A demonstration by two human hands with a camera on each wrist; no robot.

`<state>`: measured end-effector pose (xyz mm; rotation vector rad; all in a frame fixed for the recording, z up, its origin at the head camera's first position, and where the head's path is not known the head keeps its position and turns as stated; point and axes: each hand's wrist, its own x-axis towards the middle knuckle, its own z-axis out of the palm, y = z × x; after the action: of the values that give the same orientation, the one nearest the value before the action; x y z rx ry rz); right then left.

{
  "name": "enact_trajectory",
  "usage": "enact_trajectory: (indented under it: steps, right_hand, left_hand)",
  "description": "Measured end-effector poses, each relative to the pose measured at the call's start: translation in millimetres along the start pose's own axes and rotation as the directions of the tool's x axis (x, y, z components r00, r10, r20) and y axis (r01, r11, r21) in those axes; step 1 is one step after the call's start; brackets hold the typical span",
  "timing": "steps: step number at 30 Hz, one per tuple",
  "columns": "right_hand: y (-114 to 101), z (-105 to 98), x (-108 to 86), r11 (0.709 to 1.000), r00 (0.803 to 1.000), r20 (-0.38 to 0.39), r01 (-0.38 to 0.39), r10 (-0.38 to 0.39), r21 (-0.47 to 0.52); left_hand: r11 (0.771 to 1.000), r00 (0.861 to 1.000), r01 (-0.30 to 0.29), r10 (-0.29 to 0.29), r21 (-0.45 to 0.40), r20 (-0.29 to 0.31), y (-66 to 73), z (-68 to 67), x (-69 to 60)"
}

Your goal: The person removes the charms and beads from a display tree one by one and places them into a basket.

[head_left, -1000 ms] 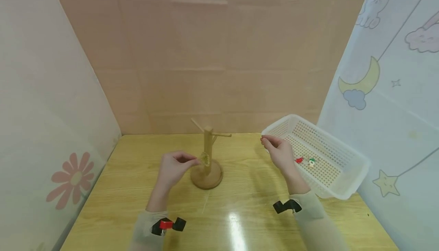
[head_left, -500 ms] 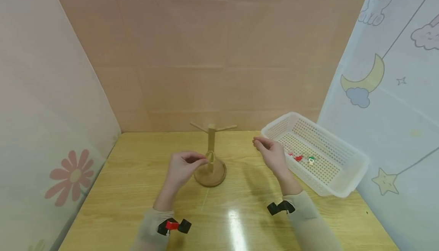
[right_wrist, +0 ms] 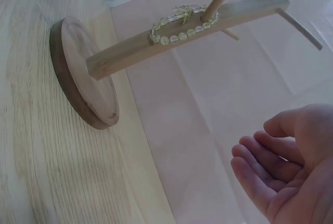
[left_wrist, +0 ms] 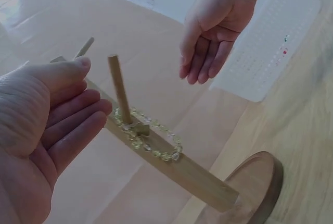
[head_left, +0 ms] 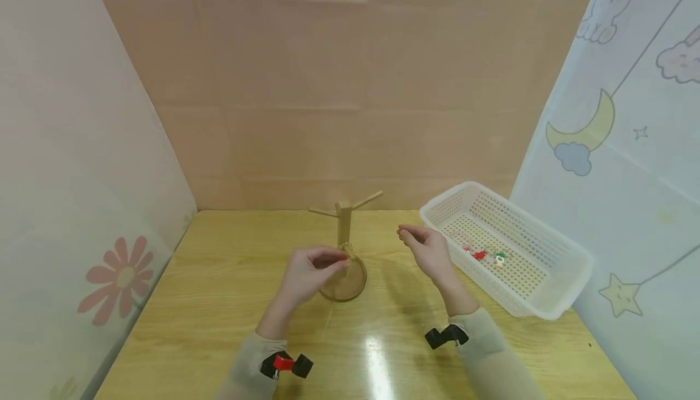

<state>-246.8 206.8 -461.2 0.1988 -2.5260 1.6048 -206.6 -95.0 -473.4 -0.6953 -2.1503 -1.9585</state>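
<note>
A wooden peg stand [head_left: 344, 224] with a round base [head_left: 358, 278] stands upright on the table. A bracelet of pale yellow and clear beads [left_wrist: 165, 155] hangs on one of its pegs [left_wrist: 118, 86], against the post. My left hand [head_left: 308, 272] is beside that peg, fingers loosely bent; in the left wrist view a gap shows between thumb and fingertips, with nothing held. My right hand [head_left: 429, 254] hovers between the stand and the basket, also relaxed and holding nothing, as the right wrist view shows its palm and bent fingers [right_wrist: 255, 179].
To the right is a white perforated plastic basket [head_left: 569, 284]. Inside lie small pieces of jewellery, among them a red one [head_left: 479, 255] and a green and white one [head_left: 500, 258]. Fabric panels [head_left: 350, 84] enclose the table [head_left: 219, 303] at the back and sides.
My left hand has moved right along with the stand, which has turned so its upper pegs point differently. The bracelet at my left fingertips is released on the peg. My right hand has drifted left, away from the basket.
</note>
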Motion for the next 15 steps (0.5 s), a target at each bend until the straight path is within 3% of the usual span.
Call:
enact_trajectory:
  steps: [4, 9, 11, 15]
  right_hand:
    - [0, 7, -2.4, 1.000, 0.999, 0.037, 0.005, -0.005, 0.006]
    - [-10, 22, -5.9, 0.996, 0.994, 0.072, 0.080, -0.078, -0.027]
    - [-15, 30, -7.3, 0.992, 0.989, 0.092, 0.123, -0.119, -0.035]
    - [-24, 43, -9.4, 0.985, 0.978, 0.126, 0.170, -0.167, -0.014]
  left_hand:
    - [1.000, 0.993, 0.011, -0.011, 0.007, -0.121, 2.4, -8.8, 1.5]
    - [0.998, 0.942, -0.013, -0.008, -0.063, -0.335, 10.3, -26.5, 11.1]
    - [0.995, 0.927, -0.052, 0.017, -0.083, -0.375, 18.9, -33.6, 18.2]
    - [0.996, 0.927, -0.085, 0.073, -0.018, -0.367, 38.4, -41.7, 30.3]
